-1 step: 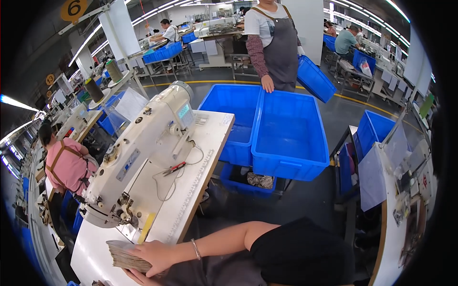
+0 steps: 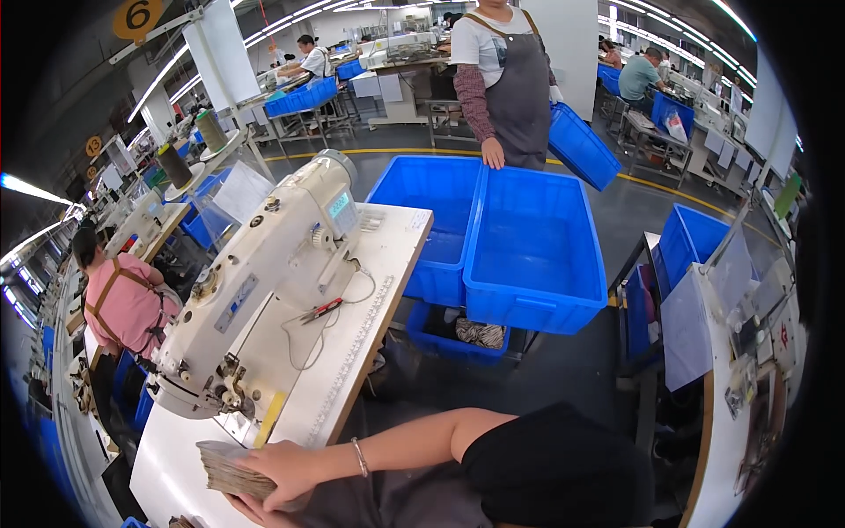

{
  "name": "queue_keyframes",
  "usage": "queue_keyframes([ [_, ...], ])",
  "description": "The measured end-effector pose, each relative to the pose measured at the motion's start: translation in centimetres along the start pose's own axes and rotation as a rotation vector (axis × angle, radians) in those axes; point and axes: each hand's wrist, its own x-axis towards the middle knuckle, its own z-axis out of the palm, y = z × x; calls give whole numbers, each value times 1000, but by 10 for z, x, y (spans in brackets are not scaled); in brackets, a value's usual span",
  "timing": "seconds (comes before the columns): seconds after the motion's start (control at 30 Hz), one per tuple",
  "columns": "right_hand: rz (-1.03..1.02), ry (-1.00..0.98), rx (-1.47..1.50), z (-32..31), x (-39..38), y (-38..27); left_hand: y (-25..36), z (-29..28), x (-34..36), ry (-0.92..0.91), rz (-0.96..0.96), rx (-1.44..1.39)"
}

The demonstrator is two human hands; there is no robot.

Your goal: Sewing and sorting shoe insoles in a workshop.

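Observation:
At the front edge of the white sewing table (image 2: 189,458), my right hand (image 2: 286,469) grips a thick stack of thin grey-brown pieces (image 2: 227,468), which look like fabric. A bracelet circles my right wrist. My left hand (image 2: 257,510) shows only in part at the lower edge, its fingers against the underside of the same stack. Just beyond the stack stands a white industrial sewing machine (image 2: 255,255), with a yellow strip (image 2: 270,420) beside its needle area. Red-handled thread snips (image 2: 322,310) lie on the tabletop near a loose cord (image 2: 304,361).
Two large blue bins (image 2: 537,238) stand side by side past the table, with a lower blue bin (image 2: 458,343) holding striped cloth beneath. A person in a grey apron (image 2: 510,97) touches the bins and holds another blue bin (image 2: 583,145). Someone in pink (image 2: 128,304) sits at left.

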Motion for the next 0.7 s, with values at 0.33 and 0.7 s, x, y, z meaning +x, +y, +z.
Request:
queue_keyframes([
  [0.33, 100, 101, 526, 12, 15, 44, -5, 4, 1, 24, 107, 17],
  [0.7, 25, 176, 635, 19, 21, 51, 2, 8, -2, 111, 126, 167],
])
